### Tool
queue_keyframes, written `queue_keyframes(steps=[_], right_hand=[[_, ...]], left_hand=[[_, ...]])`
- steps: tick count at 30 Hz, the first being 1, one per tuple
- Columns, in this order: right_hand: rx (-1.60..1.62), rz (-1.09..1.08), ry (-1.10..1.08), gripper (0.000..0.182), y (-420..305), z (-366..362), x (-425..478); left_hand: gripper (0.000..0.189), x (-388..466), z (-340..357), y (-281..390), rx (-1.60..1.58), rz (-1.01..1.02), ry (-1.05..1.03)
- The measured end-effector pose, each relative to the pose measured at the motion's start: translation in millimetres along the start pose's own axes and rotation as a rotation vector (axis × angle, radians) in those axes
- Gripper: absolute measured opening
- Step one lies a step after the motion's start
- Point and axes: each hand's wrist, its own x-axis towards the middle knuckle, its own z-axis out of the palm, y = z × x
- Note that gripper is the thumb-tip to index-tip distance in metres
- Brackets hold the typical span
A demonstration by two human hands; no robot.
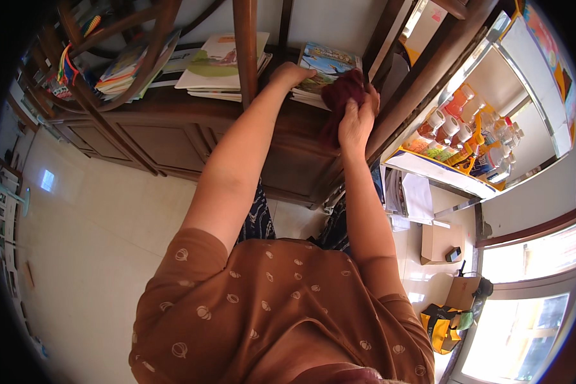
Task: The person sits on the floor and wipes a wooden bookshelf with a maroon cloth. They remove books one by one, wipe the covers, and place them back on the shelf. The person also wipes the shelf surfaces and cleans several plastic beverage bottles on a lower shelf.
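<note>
My right hand (pixel 357 122) grips a crumpled dark red cloth (pixel 338 93), which lies against the right side of a stack of books (pixel 312 98). A book with a blue illustrated cover (pixel 329 60) tops that stack. At the stack's left edge is my left hand (pixel 290 77), its thumb reaching onto the blue cover. The other fingers of this hand are mostly hidden, so its grip is unclear. The stack sits on a dark wooden cabinet (pixel 288 120).
A wooden post (pixel 246 48) stands left of my left hand, before another book stack (pixel 211 67). Curved wooden bars (pixel 158 53) cross the left side. A slanted rail (pixel 413 91) and a rack of bottles (pixel 453 134) border the right. Cardboard boxes (pixel 439 242) stand on the floor.
</note>
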Motion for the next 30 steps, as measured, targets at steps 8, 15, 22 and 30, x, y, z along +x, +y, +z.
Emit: queue_keyframes(steps=[8,15,22,30], right_hand=[[0.018,0.404,-0.122,0.034,33.9,9.0,17.5],[-0.136,0.235,-0.174,0.035,5.4,-3.9,-9.4],[-0.020,0.242,-0.250,0.043,-8.0,-34.6,-36.1],[0.596,0.165,-0.002,0.041,-40.2,-58.8,-59.6]], left_hand=[[0.058,-30.2,12.1,-1.2,-0.267,0.110,0.136],[0.039,-69.4,1.5,-5.9,-0.328,0.088,0.112],[0.063,-146.3,-14.6,-2.4,-0.380,0.302,0.105],[0.073,-151.2,-15.3,11.3,-0.116,0.322,0.255]])
